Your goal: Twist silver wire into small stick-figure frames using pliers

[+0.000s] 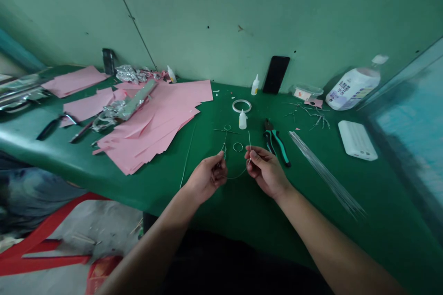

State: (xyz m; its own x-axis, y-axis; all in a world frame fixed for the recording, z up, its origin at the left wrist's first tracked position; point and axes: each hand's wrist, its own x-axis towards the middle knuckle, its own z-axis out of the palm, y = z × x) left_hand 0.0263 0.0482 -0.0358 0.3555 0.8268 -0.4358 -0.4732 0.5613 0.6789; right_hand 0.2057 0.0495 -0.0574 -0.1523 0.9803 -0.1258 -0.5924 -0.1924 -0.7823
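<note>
Over the green table (242, 203), my left hand (206, 176) and my right hand (263, 169) each pinch one end of a thin silver wire (238, 176) that sags in a curve between them. The right end sticks up above my right fingers. Just beyond the hands lie a small wire ring (238, 147) and a twisted wire figure (225, 131). A small white glue bottle (242, 120) stands behind them, with a roll of white tape (241, 105) farther back. Green-handled pliers (277, 142) lie right of my right hand.
Pink paper sheets (155, 120) and crumpled foil (129, 101) cover the table's left part. A bundle of straight wires (325, 173), a white power bank (357, 140), a large white bottle (351, 87), a plastic tub (306, 92) and a phone (276, 74) against the wall sit at right.
</note>
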